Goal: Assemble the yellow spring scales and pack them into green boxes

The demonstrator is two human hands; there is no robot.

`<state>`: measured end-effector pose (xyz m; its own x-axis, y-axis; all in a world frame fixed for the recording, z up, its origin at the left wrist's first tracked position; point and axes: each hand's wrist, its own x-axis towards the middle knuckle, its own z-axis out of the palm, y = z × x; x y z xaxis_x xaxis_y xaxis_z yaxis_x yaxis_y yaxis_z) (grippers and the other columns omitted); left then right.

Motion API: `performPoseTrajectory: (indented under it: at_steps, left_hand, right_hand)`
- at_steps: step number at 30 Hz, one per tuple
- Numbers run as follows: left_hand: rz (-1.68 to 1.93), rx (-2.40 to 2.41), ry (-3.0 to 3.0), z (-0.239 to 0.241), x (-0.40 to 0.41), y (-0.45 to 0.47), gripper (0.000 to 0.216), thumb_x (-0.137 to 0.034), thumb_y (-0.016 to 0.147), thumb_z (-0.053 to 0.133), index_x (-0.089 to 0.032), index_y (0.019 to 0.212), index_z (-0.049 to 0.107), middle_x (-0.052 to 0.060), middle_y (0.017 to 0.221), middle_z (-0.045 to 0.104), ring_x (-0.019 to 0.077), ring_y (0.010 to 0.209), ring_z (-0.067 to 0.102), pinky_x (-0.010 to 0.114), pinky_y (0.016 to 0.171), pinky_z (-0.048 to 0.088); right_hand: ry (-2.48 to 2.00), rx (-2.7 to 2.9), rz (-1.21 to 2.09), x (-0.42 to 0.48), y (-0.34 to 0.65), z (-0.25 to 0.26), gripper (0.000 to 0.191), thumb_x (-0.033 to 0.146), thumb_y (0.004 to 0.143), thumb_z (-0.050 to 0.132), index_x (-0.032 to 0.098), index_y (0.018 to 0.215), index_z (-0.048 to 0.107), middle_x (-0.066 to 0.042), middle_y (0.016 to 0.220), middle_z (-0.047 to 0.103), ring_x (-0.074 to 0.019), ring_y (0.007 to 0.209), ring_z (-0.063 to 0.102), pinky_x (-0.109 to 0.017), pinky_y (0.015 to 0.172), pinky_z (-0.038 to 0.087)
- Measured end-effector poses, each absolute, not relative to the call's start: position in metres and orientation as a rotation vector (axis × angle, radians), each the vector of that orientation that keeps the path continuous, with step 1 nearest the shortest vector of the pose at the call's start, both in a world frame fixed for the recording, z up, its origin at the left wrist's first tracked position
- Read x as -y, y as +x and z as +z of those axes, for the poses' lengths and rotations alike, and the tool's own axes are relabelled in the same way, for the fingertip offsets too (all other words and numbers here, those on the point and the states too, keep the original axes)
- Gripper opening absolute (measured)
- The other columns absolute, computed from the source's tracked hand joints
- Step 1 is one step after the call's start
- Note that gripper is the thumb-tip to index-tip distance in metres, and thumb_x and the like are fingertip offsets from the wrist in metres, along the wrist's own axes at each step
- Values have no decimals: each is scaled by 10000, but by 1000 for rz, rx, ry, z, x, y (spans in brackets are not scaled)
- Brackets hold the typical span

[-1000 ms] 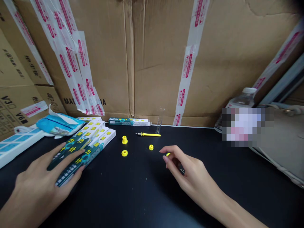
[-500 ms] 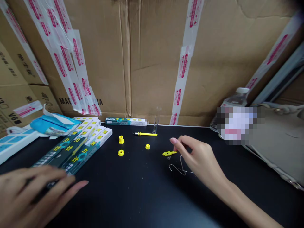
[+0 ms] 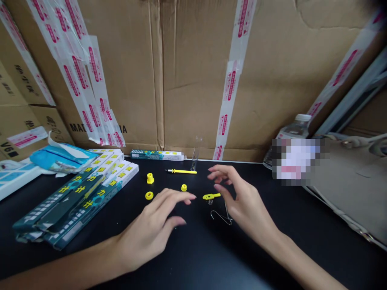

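My left hand [image 3: 154,229] hovers open over the black table [image 3: 187,257], fingers stretched toward a small flat yellow piece [image 3: 211,196]. My right hand [image 3: 242,199] is open just right of that piece, fingers spread, holding nothing. A bent metal wire [image 3: 222,216] lies below the yellow piece, next to my right hand. Further back lie a yellow rod with a dark tip [image 3: 181,171], two yellow ring-shaped parts [image 3: 149,195] [image 3: 184,187] and a yellow cap [image 3: 150,178]. A clear thin tube [image 3: 195,155] stands upright behind the rod.
Several long green-and-white boxes [image 3: 75,197] lie stacked at the left, one more box [image 3: 157,154] by the cardboard wall [image 3: 193,80]. A blue packet [image 3: 60,158] sits at far left. A water bottle [image 3: 290,133] and a grey bag [image 3: 347,181] stand at the right.
My left hand left the boxes and swept right to the middle of the table. My right hand drew back off the yellow piece and opened its fingers.
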<state>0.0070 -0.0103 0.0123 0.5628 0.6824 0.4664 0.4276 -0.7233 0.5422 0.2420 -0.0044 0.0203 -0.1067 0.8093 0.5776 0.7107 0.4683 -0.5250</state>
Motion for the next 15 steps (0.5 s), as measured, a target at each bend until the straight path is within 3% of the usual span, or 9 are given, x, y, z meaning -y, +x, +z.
performPoseTrajectory:
  at_steps: [2, 3, 4, 6, 8, 9, 11, 13, 15]
  left_hand:
    - [953, -946, 2316, 8, 6, 7, 87, -201, 885, 612, -216, 959, 654, -9, 820, 680, 137, 754, 649, 221, 709, 527]
    - [921, -938, 2266, 6, 6, 5, 151, -241, 926, 564, -202, 802, 640, -33, 655, 631, 111, 599, 614, 197, 603, 508]
    - [897, -926, 2220, 4, 6, 2, 295, -255, 979, 467, -197, 726, 607, -53, 544, 565, 90, 485, 559, 181, 520, 479]
    - [893, -900, 2173, 0, 7, -4, 399, -225, 1030, 282, -193, 824, 622, -45, 567, 587, 82, 458, 560, 168, 496, 489]
    - [898, -922, 2219, -1, 10, -7, 363, -210, 1032, 257, -203, 1158, 597, 28, 935, 721, 117, 770, 699, 215, 729, 577]
    - [855, -954, 2278, -2, 12, -7, 375, -223, 1033, 274, -218, 1313, 523, 67, 1184, 687, 155, 1023, 683, 283, 905, 559]
    - [643, -1059, 2406, -3, 17, -4, 485, -321, 1028, 356, -217, 1501, 331, 122, 1524, 438, 262, 1390, 426, 467, 1134, 383]
    - [383, -1036, 2512, -2, 24, 1, 659, -446, 983, 465, -169, 1543, 256, 178, 1607, 242, 377, 1476, 193, 612, 1156, 249]
    - [226, -791, 2552, 0, 34, 5, 591, -425, 991, 457, -182, 1517, 341, 176, 1598, 258, 411, 1474, 161, 649, 1143, 230]
  right_hand:
    - [-1248, 1890, 83, 4, 241, 20, 168, 314, 936, 579, 235, 1083, 596, -56, 1059, 682, -238, 969, 618, -382, 857, 458]
    - [-1258, 1915, 73, 5, 241, 20, 118, 342, 942, 576, 233, 944, 623, -45, 981, 689, -242, 937, 617, -388, 845, 449]
    - [-1280, 1929, 87, 6, 240, 20, 218, 359, 963, 545, 229, 802, 611, -27, 856, 684, -232, 864, 619, -383, 818, 442]
    - [-1309, 1933, 151, 9, 239, 21, 377, 340, 1012, 447, 225, 672, 561, 4, 679, 635, -199, 729, 604, -361, 771, 434]
    - [-1316, 1900, 196, 11, 239, 20, 276, 287, 1021, 424, 240, 821, 607, 15, 706, 649, -189, 727, 610, -345, 760, 440]
    - [-1318, 1889, 205, 12, 238, 19, 179, 264, 1010, 446, 253, 944, 611, 14, 769, 670, -192, 768, 622, -339, 762, 445]
    - [-1334, 1889, 212, 12, 237, 17, 150, 245, 984, 499, 278, 1112, 572, 10, 878, 690, -201, 852, 635, -334, 773, 455]
    - [-1354, 1897, 224, 11, 237, 14, 162, 253, 977, 517, 288, 1129, 560, 10, 909, 690, -200, 866, 641, -330, 771, 463]
    - [-1355, 1910, 234, 10, 236, 13, 139, 269, 984, 506, 289, 1109, 564, 11, 895, 689, -199, 855, 643, -326, 759, 470]
